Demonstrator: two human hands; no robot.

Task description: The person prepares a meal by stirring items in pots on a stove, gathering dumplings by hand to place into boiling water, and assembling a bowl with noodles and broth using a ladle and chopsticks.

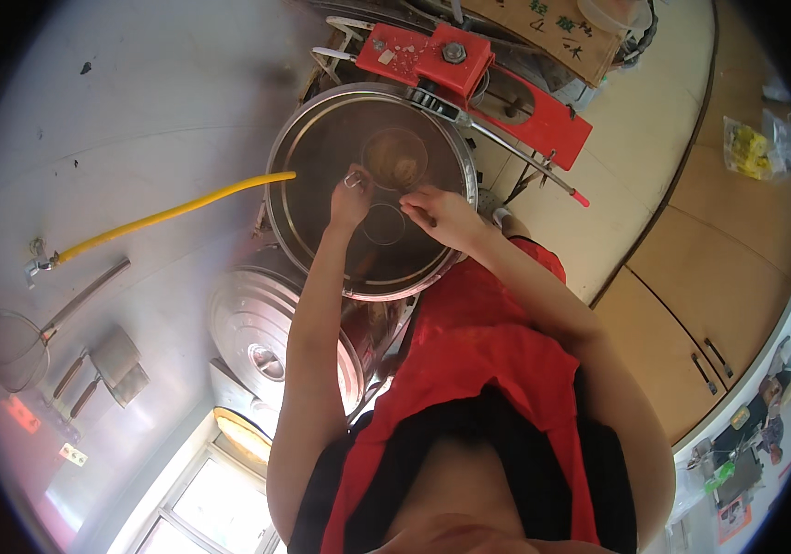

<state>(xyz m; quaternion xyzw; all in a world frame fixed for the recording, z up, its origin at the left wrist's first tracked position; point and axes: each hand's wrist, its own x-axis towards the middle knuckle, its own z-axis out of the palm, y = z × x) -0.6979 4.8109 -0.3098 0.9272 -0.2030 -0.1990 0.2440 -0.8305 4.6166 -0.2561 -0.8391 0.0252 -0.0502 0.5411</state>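
A large round metal pot [279, 220] holds dark liquid. Over it, my left hand [351, 198] is closed beside a round strainer-like bowl [396, 157] with brownish stuff in it. A small shiny metal piece [353, 180] shows at its fingers; I cannot tell whether it is a ring or a handle. My right hand [446, 219] is closed around a short brown handle [421, 215], just below the bowl. Whether handle and bowl are joined is hidden. A thin circular outline [383, 224] shows between my hands.
A yellow hose [174, 205] runs from a wall tap [40, 262] to the pot's left rim. Beyond the pot stands a red metal device [451, 60] with a long lever [529, 164]. A metal lid [266, 360] lies nearer. Strainers [15, 349] hang left; cabinets [682, 314] stand right.
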